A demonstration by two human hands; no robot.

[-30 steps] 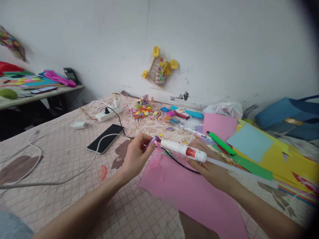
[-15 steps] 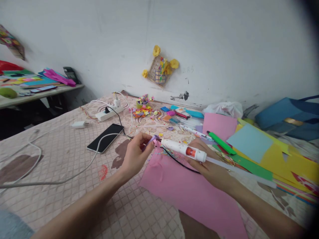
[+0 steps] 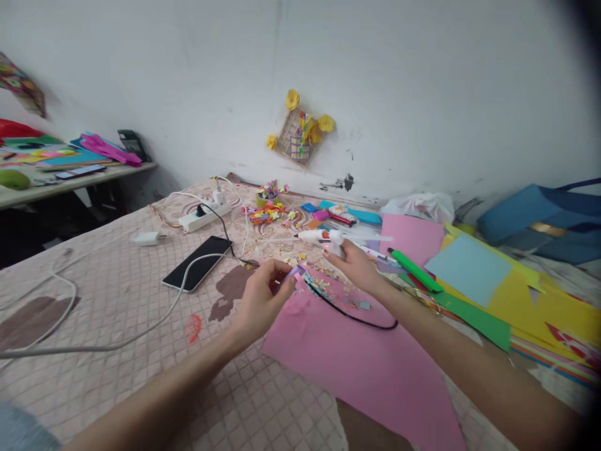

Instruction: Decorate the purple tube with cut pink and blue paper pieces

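My left hand (image 3: 267,293) pinches a small purple paper piece (image 3: 294,273) between thumb and fingers, above the left edge of a pink sheet (image 3: 366,369). Farther back and to the right, my right hand (image 3: 352,266) is closed around the handle of a white hot glue gun (image 3: 314,235), its nozzle pointing left. A clear glue stick sticks out of its back end. A black cord (image 3: 347,313) curves over the pink sheet. Tiny paper scraps (image 3: 328,288) lie scattered on the sheet between my hands.
A phone (image 3: 200,263) and a white power strip (image 3: 205,216) with cables lie left. Behind stands a small pot of paper flowers (image 3: 268,194). On the right are a green marker (image 3: 414,269), yellow sheets (image 3: 539,313) and a blue bag (image 3: 539,222).
My right hand has carried the glue gun away from the purple piece, back toward the far side of the table. My left hand keeps its pinch, nearly in the same place.
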